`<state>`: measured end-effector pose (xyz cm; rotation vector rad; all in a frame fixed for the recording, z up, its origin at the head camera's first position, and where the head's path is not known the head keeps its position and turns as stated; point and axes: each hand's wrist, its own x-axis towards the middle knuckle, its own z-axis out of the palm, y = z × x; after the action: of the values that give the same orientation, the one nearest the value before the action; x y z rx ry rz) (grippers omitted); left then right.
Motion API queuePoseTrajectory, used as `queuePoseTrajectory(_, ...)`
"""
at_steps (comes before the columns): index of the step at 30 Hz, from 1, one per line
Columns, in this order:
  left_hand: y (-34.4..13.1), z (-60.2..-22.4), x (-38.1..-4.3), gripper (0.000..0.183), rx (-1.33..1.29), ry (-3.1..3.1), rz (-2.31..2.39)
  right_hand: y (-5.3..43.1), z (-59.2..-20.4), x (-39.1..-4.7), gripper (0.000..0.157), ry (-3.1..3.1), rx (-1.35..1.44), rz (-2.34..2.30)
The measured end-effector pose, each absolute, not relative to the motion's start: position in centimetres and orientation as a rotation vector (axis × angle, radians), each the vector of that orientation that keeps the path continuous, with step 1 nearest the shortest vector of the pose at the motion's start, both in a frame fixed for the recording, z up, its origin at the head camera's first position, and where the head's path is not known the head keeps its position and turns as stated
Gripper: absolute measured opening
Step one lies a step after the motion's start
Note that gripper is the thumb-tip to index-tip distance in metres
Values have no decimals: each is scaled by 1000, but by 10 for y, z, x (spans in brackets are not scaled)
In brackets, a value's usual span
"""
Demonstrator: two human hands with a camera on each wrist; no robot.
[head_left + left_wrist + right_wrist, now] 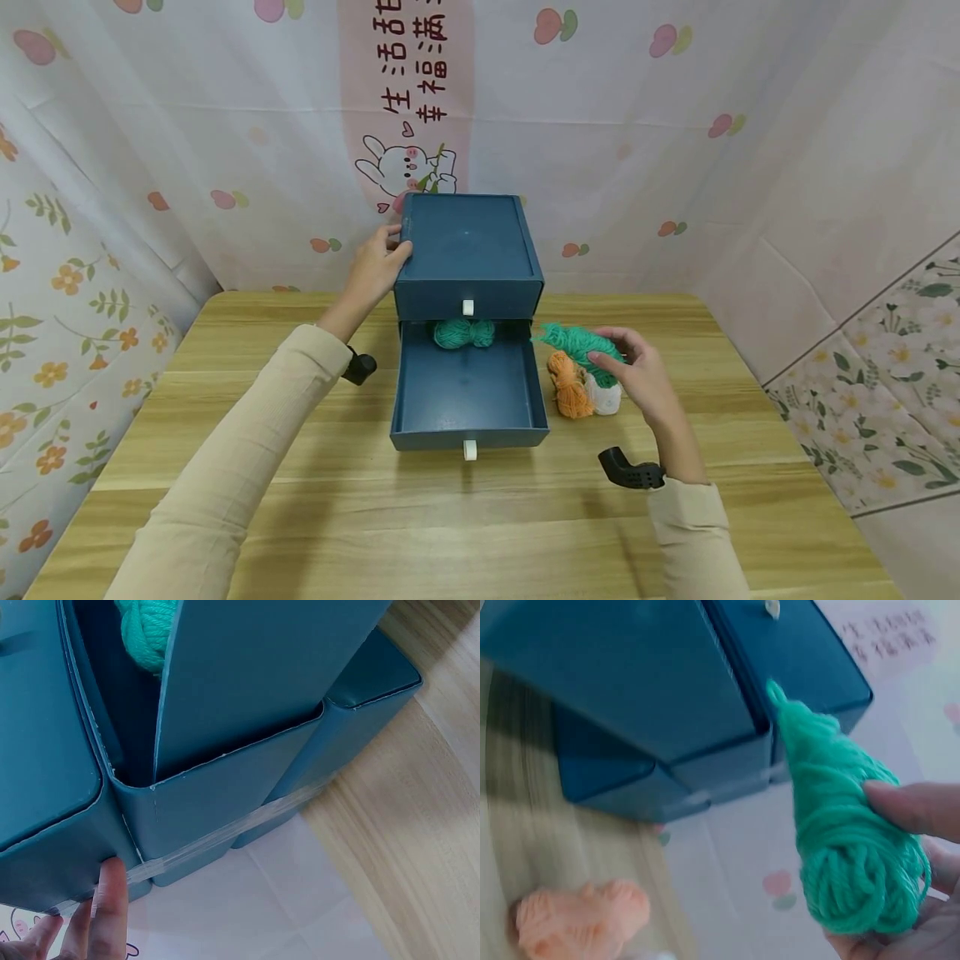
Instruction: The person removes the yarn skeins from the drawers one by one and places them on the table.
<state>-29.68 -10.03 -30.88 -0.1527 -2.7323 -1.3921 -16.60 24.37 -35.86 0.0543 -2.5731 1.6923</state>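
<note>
A blue drawer cabinet (468, 237) stands on the table, its middle drawer (462, 392) pulled out toward me. At the back of that drawer lies a green yarn skein (463, 333). My left hand (378, 260) rests on the cabinet's upper left side, fingertips against the wall in the left wrist view. To the right of the drawer my right hand (637, 371) pinches a second green yarn skein (847, 832) between thumb and fingers, above the table. Beneath it sit an orange yarn skein (571, 387) and a white yarn ball (603, 396).
White pull tabs mark the drawer fronts, one on the open drawer's front (470, 450). Clear tape (232, 829) runs along the cabinet's side. A printed curtain (600, 150) hangs behind the wooden table (465, 533). Dark wrist cameras show beside both wrists.
</note>
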Motion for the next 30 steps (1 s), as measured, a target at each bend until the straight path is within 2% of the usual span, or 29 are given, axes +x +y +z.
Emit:
queuePoseTrajectory(17,-100,-308,-298,55,-152,-2749,-1357,280,-397,-171,43,-2374,-613,1597)
queuePoseTrajectory(30,-102,-310,-299,55,-161,-2739,-1366,297,-444,-175,42,-2311,-815,1522)
